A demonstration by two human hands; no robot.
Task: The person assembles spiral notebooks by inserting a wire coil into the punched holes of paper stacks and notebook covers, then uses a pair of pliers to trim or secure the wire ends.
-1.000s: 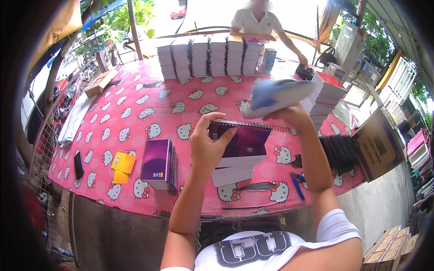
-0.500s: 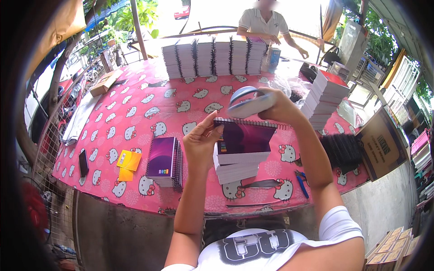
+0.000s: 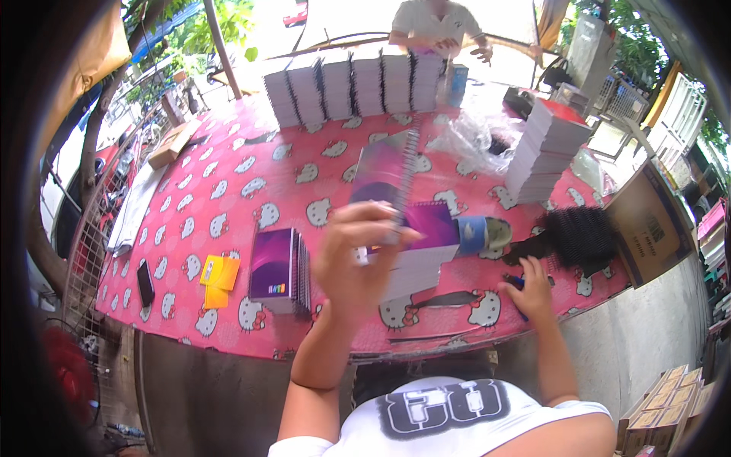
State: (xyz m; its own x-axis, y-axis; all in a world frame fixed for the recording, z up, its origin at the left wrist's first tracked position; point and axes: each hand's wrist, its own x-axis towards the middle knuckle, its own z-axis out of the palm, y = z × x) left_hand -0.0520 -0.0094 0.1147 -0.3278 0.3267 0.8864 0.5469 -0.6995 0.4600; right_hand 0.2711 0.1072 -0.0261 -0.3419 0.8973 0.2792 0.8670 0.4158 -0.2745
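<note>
My left hand (image 3: 354,247), slightly blurred, is closed on the lower end of a purple spiral notebook (image 3: 384,171), held tilted up with its wire coil on the right side. Beneath it stands a stack of purple-covered notebooks (image 3: 430,221) with thick white page blocks. My right hand (image 3: 535,293) reaches down to the table with fingers spread, touching the blue-handled pliers (image 3: 517,305). Between the stack and that hand rests a rounded blue-and-white handheld tool (image 3: 476,234). To the left lies a pile of bound purple notebooks (image 3: 274,263).
A row of spiral notebook stacks (image 3: 350,87) lines the far edge, where another person (image 3: 438,27) stands. At right are a tall paper stack (image 3: 542,156), black coils (image 3: 582,236) and a cardboard box (image 3: 651,228). A phone (image 3: 145,283) and yellow cards (image 3: 219,278) lie left.
The blue-and-white tool has been put down right of the stack. My right hand has moved down to the pliers. My left hand has lifted the notebook off the stack and turned it upright.
</note>
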